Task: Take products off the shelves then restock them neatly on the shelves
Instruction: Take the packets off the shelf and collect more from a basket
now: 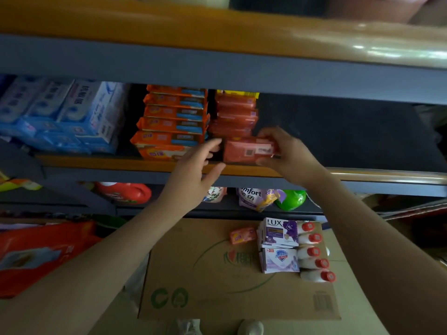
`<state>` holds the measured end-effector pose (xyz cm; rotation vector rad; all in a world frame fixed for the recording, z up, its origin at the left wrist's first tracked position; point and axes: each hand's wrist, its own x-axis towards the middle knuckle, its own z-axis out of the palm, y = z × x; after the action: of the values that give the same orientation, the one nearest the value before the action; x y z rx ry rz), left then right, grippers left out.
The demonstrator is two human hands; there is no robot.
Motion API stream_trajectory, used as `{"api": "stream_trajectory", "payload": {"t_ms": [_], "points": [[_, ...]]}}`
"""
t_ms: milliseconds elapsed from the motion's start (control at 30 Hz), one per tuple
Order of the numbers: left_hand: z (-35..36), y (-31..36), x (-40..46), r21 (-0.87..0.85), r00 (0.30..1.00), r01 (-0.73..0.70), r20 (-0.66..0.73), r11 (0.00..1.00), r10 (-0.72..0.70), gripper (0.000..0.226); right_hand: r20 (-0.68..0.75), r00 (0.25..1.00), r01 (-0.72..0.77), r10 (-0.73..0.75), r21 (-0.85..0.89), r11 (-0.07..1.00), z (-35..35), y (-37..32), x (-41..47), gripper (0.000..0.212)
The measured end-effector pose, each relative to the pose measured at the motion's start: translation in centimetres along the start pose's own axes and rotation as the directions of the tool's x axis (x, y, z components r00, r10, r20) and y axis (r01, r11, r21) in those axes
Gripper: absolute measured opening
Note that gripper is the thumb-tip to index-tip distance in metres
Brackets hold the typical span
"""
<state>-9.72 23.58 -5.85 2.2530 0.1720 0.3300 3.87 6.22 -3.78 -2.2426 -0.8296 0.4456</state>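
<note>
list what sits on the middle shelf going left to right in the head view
blue and white packs → orange pack stack → left hand → red pack gripped by the right hand → bare dark shelf space

Both arms bare, reaching up and forward to the shelf edge. Left hand sits at the edge, fingers straight and loosely spread, thumb out, gripping nothing. Right hand just right of it, fingers and thumb pinching a red pack.
</note>
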Motion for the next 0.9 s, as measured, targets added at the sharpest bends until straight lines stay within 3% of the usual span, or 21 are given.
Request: {"api": "stream_trajectory", "payload": {"t_ms": [67,133,200,267,333,400,500,633,667,733,800,900], "points": [[0.4,1.2,-0.2,-0.238,0.999,0.034,0.001,0.971,-0.035,0.05,-0.021,1.0,-0.002,0.008,0.27,0.963,-0.4,-0.9,-1.7,0.044],[0.6,2.4,-1.0,-0.368,0.999,-0.036,-0.036,0.929,0.024,0.052,0.01,1.0,-0.016,0.012,0.564,0.826,-0.4,-1.2,-3.5,0.047],[0.8,3.3,-1.9,-0.31,0.978,-0.203,-0.11,0.929,0.177,0.053,0.065,0.998,-0.032,-0.024,0.736,0.677,0.3,-1.0,-5.2,0.047],[1.0,3.4,-2.6,-0.148,0.929,-0.356,-0.163,0.922,0.333,0.052,0.17,0.983,-0.113,-0.063,0.847,0.519,1.6,-0.6,-6.7,0.047],[1.3,3.3,-3.1,-0.101,0.915,-0.391,-0.152,0.915,0.375,0.051,0.278,0.957,-0.221,-0.088,0.888,0.402,2.9,-0.1,-7.8,0.046],[1.6,3.1,-3.5,-0.109,0.934,-0.353,-0.087,0.929,0.345,0.05,0.342,0.936,-0.29,-0.084,0.884,0.367,3.7,0.4,-8.6,0.049],[1.8,2.8,-4.1,-0.16,0.972,-0.228,0.019,0.96,0.234,0.046,0.382,0.922,-0.34,-0.062,0.876,0.341,3.7,1.3,-9.4,0.055],[2.2,2.7,-4.7,-0.359,0.978,0.164,0.181,0.919,-0.104,0.041,0.406,0.913,-0.386,-0.049,0.895,0.224,2.5,2.0,-10.7,0.073],[2.8,2.5,-5.0,-0.451,0.954,0.275,0.239,0.849,-0.182,0.038,0.41,0.911,-0.394,-0.046,0.897,0.202,2.1,2.1,-11.0,0.072],[4.5,2.3,-5.8,-0.665,0.876,0.481,0.385,0.571,-0.29,0.036,0.419,0.907,-0.407,-0.035,0.896,0.178,1.6,1.8,-11.4,0.058],[6.3,1.9,-6.7,-0.701,0.767,0.64,0.552,0.315,-0.328,0.041,0.424,0.905,-0.421,0.028,0.887,0.19,1.4,1.4,-11.7,0.038],[8.2,1.8,-8.3,-0.535,0.576,0.817,0.754,0.214,-0.316,0.057,0.427,0.881,-0.473,0.204,0.818,0.328,1.5,0.9,-12.0,0.021]]}}
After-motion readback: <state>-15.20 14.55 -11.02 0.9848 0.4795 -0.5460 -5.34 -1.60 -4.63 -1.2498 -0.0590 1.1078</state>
